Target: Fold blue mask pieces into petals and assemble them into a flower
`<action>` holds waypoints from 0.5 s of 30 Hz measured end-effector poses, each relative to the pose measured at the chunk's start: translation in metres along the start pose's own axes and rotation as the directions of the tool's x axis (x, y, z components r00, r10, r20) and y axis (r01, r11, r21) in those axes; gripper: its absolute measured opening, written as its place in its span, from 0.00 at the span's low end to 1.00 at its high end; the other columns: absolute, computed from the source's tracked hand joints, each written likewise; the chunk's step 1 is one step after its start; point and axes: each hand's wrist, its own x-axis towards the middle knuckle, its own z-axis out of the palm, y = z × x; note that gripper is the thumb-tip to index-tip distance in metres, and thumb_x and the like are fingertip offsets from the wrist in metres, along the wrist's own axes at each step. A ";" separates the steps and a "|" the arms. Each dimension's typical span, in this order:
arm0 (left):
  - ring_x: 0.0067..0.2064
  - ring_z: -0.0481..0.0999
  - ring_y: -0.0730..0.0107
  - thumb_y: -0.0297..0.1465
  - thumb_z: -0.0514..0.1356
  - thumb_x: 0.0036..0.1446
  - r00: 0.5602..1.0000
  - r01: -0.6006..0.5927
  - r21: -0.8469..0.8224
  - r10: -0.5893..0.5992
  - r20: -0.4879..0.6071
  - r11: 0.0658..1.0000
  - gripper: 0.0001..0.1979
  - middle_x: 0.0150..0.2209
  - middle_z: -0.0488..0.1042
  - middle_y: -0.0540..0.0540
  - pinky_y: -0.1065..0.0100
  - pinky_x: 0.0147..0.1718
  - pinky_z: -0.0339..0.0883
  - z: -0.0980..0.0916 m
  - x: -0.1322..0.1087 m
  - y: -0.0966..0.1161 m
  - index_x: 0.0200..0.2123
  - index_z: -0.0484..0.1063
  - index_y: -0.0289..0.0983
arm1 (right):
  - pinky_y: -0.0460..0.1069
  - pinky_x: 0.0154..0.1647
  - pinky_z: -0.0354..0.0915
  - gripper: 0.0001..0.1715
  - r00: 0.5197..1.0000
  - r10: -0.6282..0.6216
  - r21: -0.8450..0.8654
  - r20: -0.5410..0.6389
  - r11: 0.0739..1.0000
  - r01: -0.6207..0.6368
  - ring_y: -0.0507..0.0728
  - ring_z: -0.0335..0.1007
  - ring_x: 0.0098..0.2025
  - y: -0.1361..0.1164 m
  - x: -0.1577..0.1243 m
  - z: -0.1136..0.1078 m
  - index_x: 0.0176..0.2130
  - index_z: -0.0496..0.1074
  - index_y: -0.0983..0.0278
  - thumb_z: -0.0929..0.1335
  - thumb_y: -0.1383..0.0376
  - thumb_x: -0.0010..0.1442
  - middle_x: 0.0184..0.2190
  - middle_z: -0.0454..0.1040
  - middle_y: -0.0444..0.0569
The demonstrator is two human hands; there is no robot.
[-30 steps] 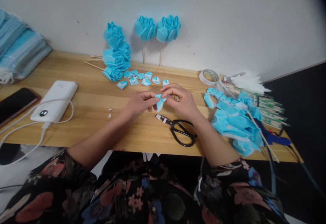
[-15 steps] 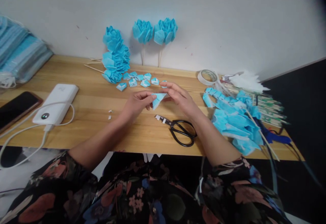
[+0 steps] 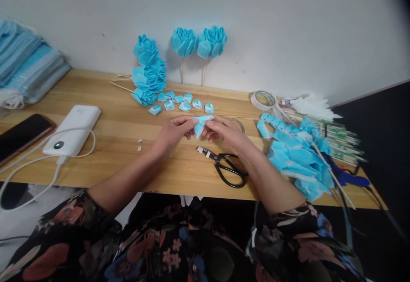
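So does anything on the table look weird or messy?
A little: small white pieces sit along the black-handled metal scissors, where you'd expect bare blades. Two tiny white scraps also lie loose on the wooden table.

phone [image 3: 25, 137] cut off L edge, ring [image 3: 242, 125] pt. hidden by R hand [image 3: 226, 131]

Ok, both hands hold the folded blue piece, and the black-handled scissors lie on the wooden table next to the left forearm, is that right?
Not quite: the head view shows the black-handled scissors next to the right forearm. They do lie on the wooden table, and the left hand and right hand both hold the folded blue piece.
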 end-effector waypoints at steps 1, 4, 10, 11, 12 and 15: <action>0.24 0.67 0.78 0.40 0.70 0.48 1.000 -0.011 -0.001 0.011 0.004 1.000 0.13 0.22 0.72 0.51 0.73 0.26 0.62 0.000 0.000 0.000 0.25 0.77 0.35 | 0.48 0.30 0.68 0.19 1.000 0.008 -0.029 0.014 1.000 -0.007 0.51 0.70 0.29 0.001 0.000 0.001 0.32 0.73 0.63 0.73 0.50 0.56 0.30 0.76 0.46; 0.24 0.66 0.78 0.41 0.70 0.49 0.999 -0.035 0.032 0.035 -0.003 0.999 0.14 0.21 0.71 0.51 0.72 0.25 0.61 0.000 0.000 -0.002 0.24 0.76 0.36 | 0.49 0.30 0.67 0.18 1.000 -0.017 -0.116 0.011 0.993 0.018 0.50 0.69 0.28 0.003 0.000 0.003 0.33 0.73 0.63 0.74 0.51 0.54 0.29 0.76 0.45; 0.25 0.65 0.77 0.42 0.70 0.48 1.000 -0.023 0.073 0.024 -0.019 0.997 0.14 0.21 0.70 0.51 0.71 0.25 0.61 0.002 0.000 -0.005 0.25 0.77 0.36 | 0.47 0.26 0.58 0.14 0.982 -0.154 -0.305 -0.104 0.945 0.116 0.49 0.61 0.24 0.009 0.001 0.002 0.28 0.70 0.62 0.72 0.55 0.55 0.21 0.65 0.38; 0.25 0.65 0.77 0.42 0.70 0.48 1.000 -0.019 0.064 0.020 -0.015 0.998 0.15 0.22 0.70 0.51 0.71 0.26 0.62 0.002 0.000 -0.005 0.25 0.76 0.36 | 0.47 0.26 0.56 0.14 0.979 -0.166 -0.336 -0.121 0.935 0.117 0.49 0.60 0.23 0.010 0.001 0.001 0.27 0.68 0.62 0.71 0.56 0.55 0.21 0.64 0.38; 0.25 0.66 0.77 0.43 0.70 0.48 1.000 -0.013 0.051 0.014 -0.011 0.999 0.16 0.22 0.70 0.51 0.71 0.26 0.62 0.002 0.000 -0.005 0.25 0.76 0.36 | 0.47 0.25 0.55 0.15 0.976 -0.174 -0.362 -0.131 0.925 0.116 0.49 0.60 0.23 0.010 0.002 0.000 0.26 0.68 0.62 0.71 0.56 0.55 0.21 0.64 0.38; 0.25 0.68 0.76 0.47 0.68 0.51 1.000 0.013 0.020 -0.013 -0.007 1.000 0.19 0.23 0.71 0.50 0.72 0.25 0.63 0.002 0.001 -0.003 0.24 0.74 0.36 | 0.47 0.25 0.53 0.14 0.975 -0.181 -0.415 -0.128 0.903 0.113 0.49 0.58 0.24 0.009 0.001 -0.002 0.26 0.67 0.61 0.70 0.56 0.55 0.21 0.64 0.39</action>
